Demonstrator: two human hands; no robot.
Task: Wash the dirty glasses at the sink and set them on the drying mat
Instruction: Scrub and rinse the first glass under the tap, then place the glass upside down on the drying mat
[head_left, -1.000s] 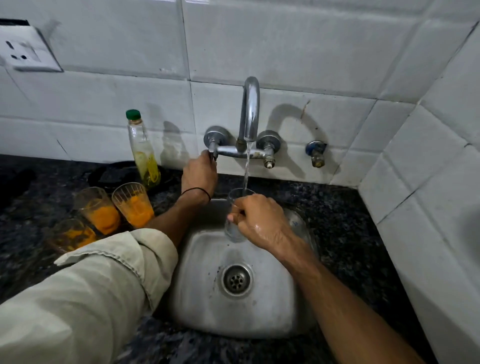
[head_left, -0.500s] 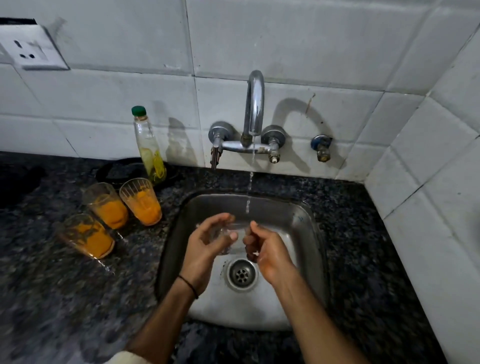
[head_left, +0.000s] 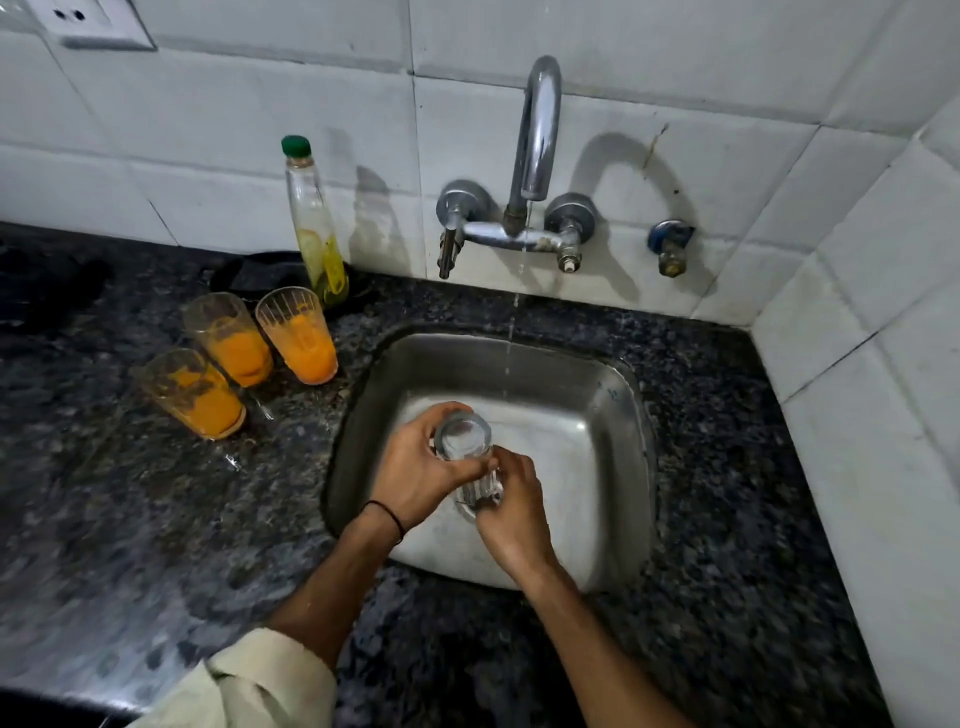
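Clear, ribbed glass (head_left: 467, 460) now sits in both hands low over the steel sink (head_left: 615, 400), tilted with its mouth up toward the camera. In the head view, the left hand (head_left: 418, 470) has come off the tap lever, where it was 1 second ago, and its fingers curl round the rim end. The right hand (head_left: 514, 514) wraps the base, fingers closed on it. The tap (head_left: 537, 130) has dropped from a full stream to a thin trickle (head_left: 511, 338), which falls behind the glass and misses it.

My reading is that rinsing has given way to rubbing or a last check, and this glass already looks clean. 3 dirty glasses (head_left: 231, 343) with orange residue wait on the dark stone counter (head_left: 727, 467) left of the sink, beside a green-capped bottle (head_left: 314, 223), so most of the washing remains. I cannot pick out a drying mat here.
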